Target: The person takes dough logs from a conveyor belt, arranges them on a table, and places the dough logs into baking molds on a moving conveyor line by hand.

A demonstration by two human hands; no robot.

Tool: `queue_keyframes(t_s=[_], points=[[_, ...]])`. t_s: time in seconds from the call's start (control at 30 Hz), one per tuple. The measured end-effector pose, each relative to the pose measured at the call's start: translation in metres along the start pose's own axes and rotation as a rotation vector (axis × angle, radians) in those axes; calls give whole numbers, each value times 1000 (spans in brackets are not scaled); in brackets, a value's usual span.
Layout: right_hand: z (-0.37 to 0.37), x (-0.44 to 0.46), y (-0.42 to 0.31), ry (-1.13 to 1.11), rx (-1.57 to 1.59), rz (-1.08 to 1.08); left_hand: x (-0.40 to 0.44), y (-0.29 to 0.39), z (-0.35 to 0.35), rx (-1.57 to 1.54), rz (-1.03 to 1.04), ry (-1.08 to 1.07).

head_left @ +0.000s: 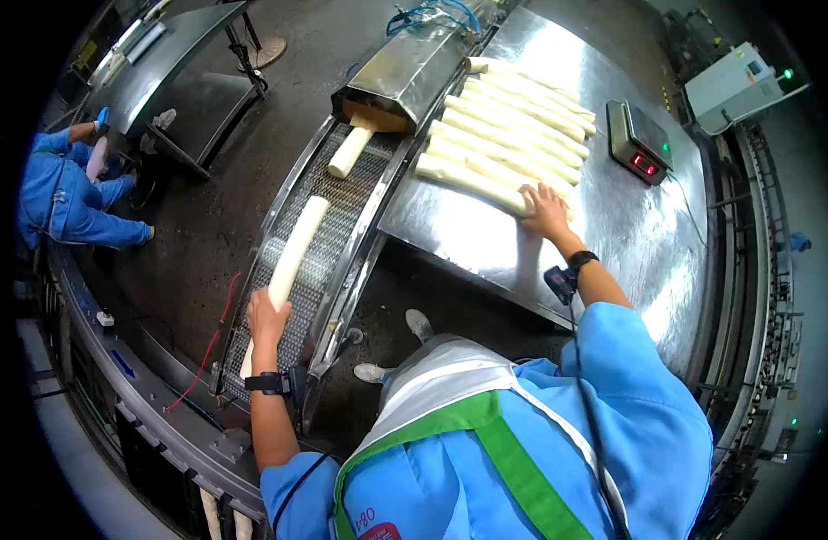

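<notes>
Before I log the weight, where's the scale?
In the head view, the scale sits upper right on the metal table, just right of the row of pale rolls.

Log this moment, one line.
left hand: on pale roll, conveyor | right hand: on nearest roll, table | scale: display lit red

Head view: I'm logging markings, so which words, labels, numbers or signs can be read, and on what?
"084": red number on light-blue cloth work jacket.
Dark-red badge, cut off beside it: lettering unreadable.
Square silver metal scale: red display digits too blurred.
Blue arrow, no words: long grey metal rail.
White boxy cabinet: screen too small to read.
</notes>
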State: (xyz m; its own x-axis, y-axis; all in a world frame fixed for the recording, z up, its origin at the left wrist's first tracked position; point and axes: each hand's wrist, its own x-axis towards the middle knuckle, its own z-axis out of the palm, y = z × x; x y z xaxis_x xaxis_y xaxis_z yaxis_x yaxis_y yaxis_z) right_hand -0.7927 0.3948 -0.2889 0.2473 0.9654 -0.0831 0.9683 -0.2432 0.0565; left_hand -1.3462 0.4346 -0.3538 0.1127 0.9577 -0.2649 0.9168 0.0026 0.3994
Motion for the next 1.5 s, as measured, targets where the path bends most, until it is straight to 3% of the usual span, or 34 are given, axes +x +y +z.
queue_keyframes(t_s=[0.1,0.2,0.33,0.37,0.4,0.47,0.5,0.53,0.57,0.6,0.63,0.67,0.8,0.97,1.03,1.07,1.17,1.23,1.3,1.33,1.37,1.4,1.43,1.47,1.5], points=[[-1,-6,22,11,2,-203,-11,4,-8,125,-92,112],[-8,-8,42,-77,50,-450,-25,3,-31,47,-39,101],[-7,2,29,-81,95,-404,-37,-15,-36,-157,-184,-77],[25,2,49,-4,73,-410,-47,-17,-31,-196,-221,-106],[25,3,40,-32,46,-363,-55,-19,-38,-256,-158,-81],[48,22,50,-36,68,-300,-55,-39,-34,-648,-154,-73],[66,37,62,8,114,-363,-69,-23,-65,-776,-146,-33],[43,46,51,-304,232,-321,-76,-18,-77,-1167,-154,-13],[27,36,37,-390,564,-297,-87,-11,-89,-1452,-183,128],[-2,20,11,-490,942,-244,-102,5,-111,-1487,-287,203],[-31,5,-15,-584,1268,-179,-96,-9,-99,-1660,-151,323],[-42,3,-31,-645,1314,-133,-103,-11,-106,-1780,-162,465],[-93,14,-108,-737,1181,-251,-152,-45,-136,-2142,-205,890],[-164,25,-256,-740,1083,-604,-243,-98,-190,-1944,40,1594],[-202,4,-331,-721,1067,-650,-276,-141,-192,-1892,-27,1848],[-216,-8,-364,-617,996,-685,-298,-153,-195,-1808,-73,1911],[-265,-75,-463,-652,1048,-897,-347,-211,-176,-1774,-300,2099],[-265,-97,-522,-618,1124,-1064,-372,-267,-135,-1892,-390,1923],[-272,-134,-586,-590,969,-1303,-377,-283,-102,-1916,-561,1929],[-264,-156,-615,-733,1091,-1354,-377,-276,-109,-1912,-904,1886],[-272,-185,-647,-815,917,-1555,-377,-279,-97,-1910,-911,1900],[-262,-202,-682,-647,765,-1796,-375,-284,-79,-1711,-916,1767],[-248,-227,-710,-710,796,-1877,-374,-280,-72,-1619,-922,1701],[-230,-241,-742,-583,661,-2037,-372,-276,-63,-1524,-926,1641],[-207,-258,-772,-504,583,-2121,-367,-265,-71,-1659,-840,1700]])
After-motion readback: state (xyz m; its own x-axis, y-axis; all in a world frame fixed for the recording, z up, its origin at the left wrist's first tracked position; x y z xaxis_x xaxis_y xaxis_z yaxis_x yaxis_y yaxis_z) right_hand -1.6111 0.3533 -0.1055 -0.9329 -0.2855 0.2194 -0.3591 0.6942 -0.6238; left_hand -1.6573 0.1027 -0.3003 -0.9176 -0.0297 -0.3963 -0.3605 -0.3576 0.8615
